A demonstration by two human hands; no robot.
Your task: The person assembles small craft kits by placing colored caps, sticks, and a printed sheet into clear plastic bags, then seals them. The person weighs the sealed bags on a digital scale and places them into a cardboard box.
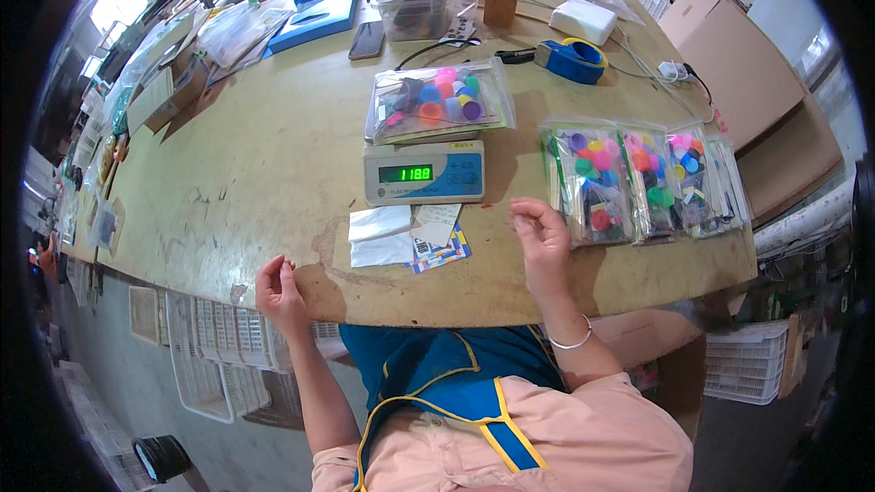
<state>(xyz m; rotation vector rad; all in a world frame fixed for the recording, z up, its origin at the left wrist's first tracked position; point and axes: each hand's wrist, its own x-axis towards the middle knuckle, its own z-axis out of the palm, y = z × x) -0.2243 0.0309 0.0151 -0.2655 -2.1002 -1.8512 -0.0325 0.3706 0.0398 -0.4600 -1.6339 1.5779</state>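
Note:
My left hand (279, 292) is raised at the table's near edge, fingers loosely curled around nothing. Farther right, my right hand (547, 239) hovers with bent, slightly parted fingers and holds nothing. It is close to a row of clear plastic bags (589, 181) filled with coloured caps and wooden sticks. Between and beyond the hands stands an electronic scale (424, 193) with lit green digits. A similar bag of coloured caps (437, 99) lies on top of it, hiding its pan. In front of the scale are folded white paper (380, 236) and a printed card (448, 253).
At the back are a blue tape dispenser (573, 63), a black-handled cutter (514, 56), a phone (367, 39), a clear plastic bin (413, 17) and a pen holder (501, 8). Large cardboard boxes (731, 61) stand right. White plastic crates (229, 335) sit below the table edge.

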